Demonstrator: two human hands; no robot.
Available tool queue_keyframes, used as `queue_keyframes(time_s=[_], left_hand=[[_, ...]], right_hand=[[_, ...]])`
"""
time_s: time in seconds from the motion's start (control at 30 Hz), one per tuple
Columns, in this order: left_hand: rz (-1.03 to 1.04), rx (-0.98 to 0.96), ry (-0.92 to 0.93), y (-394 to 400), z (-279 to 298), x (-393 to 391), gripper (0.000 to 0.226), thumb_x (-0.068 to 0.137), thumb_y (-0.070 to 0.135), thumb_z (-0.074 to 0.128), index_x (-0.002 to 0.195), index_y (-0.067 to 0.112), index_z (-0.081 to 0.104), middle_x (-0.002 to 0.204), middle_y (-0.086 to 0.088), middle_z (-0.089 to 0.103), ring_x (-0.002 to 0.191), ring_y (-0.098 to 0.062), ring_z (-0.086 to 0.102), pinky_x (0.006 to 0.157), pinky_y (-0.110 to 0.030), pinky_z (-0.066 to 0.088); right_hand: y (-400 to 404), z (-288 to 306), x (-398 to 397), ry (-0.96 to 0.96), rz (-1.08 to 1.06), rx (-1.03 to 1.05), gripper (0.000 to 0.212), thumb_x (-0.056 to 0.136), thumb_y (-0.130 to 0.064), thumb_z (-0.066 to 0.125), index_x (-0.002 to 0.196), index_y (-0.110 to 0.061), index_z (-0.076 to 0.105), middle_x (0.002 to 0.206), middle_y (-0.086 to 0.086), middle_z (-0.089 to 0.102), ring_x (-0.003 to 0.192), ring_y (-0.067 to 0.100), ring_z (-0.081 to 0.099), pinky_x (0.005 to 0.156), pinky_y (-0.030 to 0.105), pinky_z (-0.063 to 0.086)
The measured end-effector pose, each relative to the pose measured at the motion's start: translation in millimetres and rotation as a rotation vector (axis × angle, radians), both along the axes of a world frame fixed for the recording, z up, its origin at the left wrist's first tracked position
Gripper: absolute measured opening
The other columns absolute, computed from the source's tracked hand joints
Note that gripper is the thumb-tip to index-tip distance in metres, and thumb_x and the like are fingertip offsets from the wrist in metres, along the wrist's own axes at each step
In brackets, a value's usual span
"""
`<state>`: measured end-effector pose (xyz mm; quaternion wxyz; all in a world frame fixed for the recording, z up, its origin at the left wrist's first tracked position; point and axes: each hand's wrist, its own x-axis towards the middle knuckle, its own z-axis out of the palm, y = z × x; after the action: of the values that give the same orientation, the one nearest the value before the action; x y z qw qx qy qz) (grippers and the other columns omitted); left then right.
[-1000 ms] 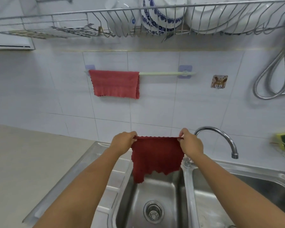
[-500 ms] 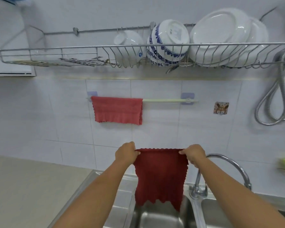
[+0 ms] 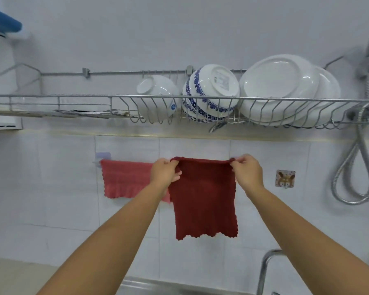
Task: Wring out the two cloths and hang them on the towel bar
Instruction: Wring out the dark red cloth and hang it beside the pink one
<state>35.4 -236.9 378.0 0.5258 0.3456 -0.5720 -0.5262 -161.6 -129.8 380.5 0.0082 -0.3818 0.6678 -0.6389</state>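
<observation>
Cloth number two – the dark red cloth [image 3: 203,196] – has risen from over the sink to towel bar [image 3: 96,162] height, my left hand [image 3: 164,174] and right hand [image 3: 246,172] pinching its top corners beside the hung pink cloth [image 3: 124,179] – only draping remains

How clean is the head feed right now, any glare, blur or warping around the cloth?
Head view: even, soft lighting; small highlights on the white plates; wide-angle bending bows the wire dish rack; the dark red cloth and both hands, left hand and right hand, look slightly soft; the lighter red cloth reads clearly.
</observation>
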Motion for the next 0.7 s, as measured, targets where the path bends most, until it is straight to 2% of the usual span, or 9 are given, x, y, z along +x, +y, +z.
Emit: queue_keyframes(time_s=[0.07, 0.13, 0.23, 0.3, 0.37, 0.47, 0.57, 0.63, 0.7], left_hand=[[0.066, -0.14, -0.11, -17, 8, -10, 0.018, 0.087, 0.028, 0.064, 0.082, 0.014, 0.054, 0.093, -0.01, 0.069, 0.085, -0.022, 0.069, 0.083, -0.043, 0.058], [0.116, -0.292, -0.353, -31, 11, -16, 0.02, 0.086, 0.035, 0.064, 0.092, 0.016, 0.059, 0.098, -0.002, 0.067, 0.094, -0.021, 0.063, 0.087, -0.037, 0.051], [0.146, -0.515, -0.677, -50, 4, -21, 0.028, 0.091, 0.036, 0.055, 0.114, 0.02, 0.059, 0.111, -0.003, 0.067, 0.104, -0.022, 0.061, 0.089, -0.033, 0.047], [0.256, -0.729, -0.918, -60, 0, -26, 0.032, 0.095, 0.036, 0.047, 0.123, 0.023, 0.056, 0.113, -0.006, 0.067, 0.106, -0.025, 0.06, 0.093, -0.035, 0.044], [0.403, -0.912, -1.083, -66, -4, -30, 0.033, 0.097, 0.037, 0.041, 0.122, 0.024, 0.059, 0.107, -0.006, 0.068, 0.102, -0.025, 0.059, 0.093, -0.037, 0.038], [0.528, -1.032, -1.155, -71, -10, -38, 0.038, 0.095, 0.044, 0.038, 0.1, 0.022, 0.069, 0.094, -0.002, 0.067, 0.095, -0.023, 0.058, 0.085, -0.039, 0.039], [0.654, -1.108, -1.116, -82, -15, -49, 0.042, 0.086, 0.04, 0.04, 0.069, 0.019, 0.071, 0.074, -0.002, 0.061, 0.074, -0.023, 0.057, 0.066, -0.037, 0.043], [0.674, -1.134, -1.155, -85, -13, -53, 0.039, 0.085, 0.034, 0.041, 0.064, 0.018, 0.07, 0.069, -0.001, 0.061, 0.069, -0.023, 0.056, 0.064, -0.035, 0.041], [0.652, -1.16, -1.195, -87, -13, -55, 0.039, 0.088, 0.032, 0.036, 0.072, 0.016, 0.068, 0.07, -0.001, 0.063, 0.07, -0.024, 0.056, 0.066, -0.034, 0.037]], right_hand=[[-8, 9, -6, 0.305, -0.081, 0.11, 0.01, 0.09, -0.023, 0.055, 0.091, -0.017, 0.063, 0.083, 0.003, 0.069, 0.078, 0.024, 0.062, 0.067, 0.035, 0.049], [-18, 10, -16, 0.516, -0.15, 0.192, 0.016, 0.094, -0.025, 0.05, 0.101, -0.016, 0.062, 0.086, 0.008, 0.069, 0.08, 0.027, 0.062, 0.064, 0.033, 0.046], [-33, 1, -25, 0.729, -0.18, 0.262, 0.027, 0.097, -0.029, 0.045, 0.116, -0.015, 0.058, 0.105, 0.007, 0.066, 0.097, 0.026, 0.059, 0.074, 0.035, 0.047], [-45, -11, -31, 0.877, -0.244, 0.275, 0.031, 0.095, -0.034, 0.047, 0.114, -0.013, 0.06, 0.11, 0.006, 0.063, 0.102, 0.026, 0.056, 0.085, 0.039, 0.046], [-54, -24, -35, 1.018, -0.399, 0.302, 0.036, 0.093, -0.041, 0.046, 0.101, -0.012, 0.068, 0.101, 0.007, 0.064, 0.094, 0.027, 0.058, 0.083, 0.042, 0.046], [-61, -35, -41, 1.082, -0.557, 0.242, 0.042, 0.093, -0.041, 0.04, 0.085, -0.014, 0.071, 0.09, 0.006, 0.063, 0.084, 0.027, 0.058, 0.075, 0.042, 0.044], [-70, -29, -42, 1.081, -0.601, 0.204, 0.034, 0.089, -0.035, 0.049, 0.075, -0.013, 0.072, 0.085, 0.006, 0.061, 0.081, 0.026, 0.056, 0.073, 0.041, 0.04], [-77, -20, -40, 0.987, -0.581, 0.247, 0.025, 0.084, -0.033, 0.058, 0.074, -0.014, 0.071, 0.083, 0.004, 0.061, 0.081, 0.025, 0.055, 0.074, 0.039, 0.037], [-82, -14, -38, 0.897, -0.558, 0.24, 0.017, 0.08, -0.031, 0.062, 0.083, -0.015, 0.065, 0.08, 0.003, 0.06, 0.08, 0.025, 0.055, 0.073, 0.038, 0.035]])
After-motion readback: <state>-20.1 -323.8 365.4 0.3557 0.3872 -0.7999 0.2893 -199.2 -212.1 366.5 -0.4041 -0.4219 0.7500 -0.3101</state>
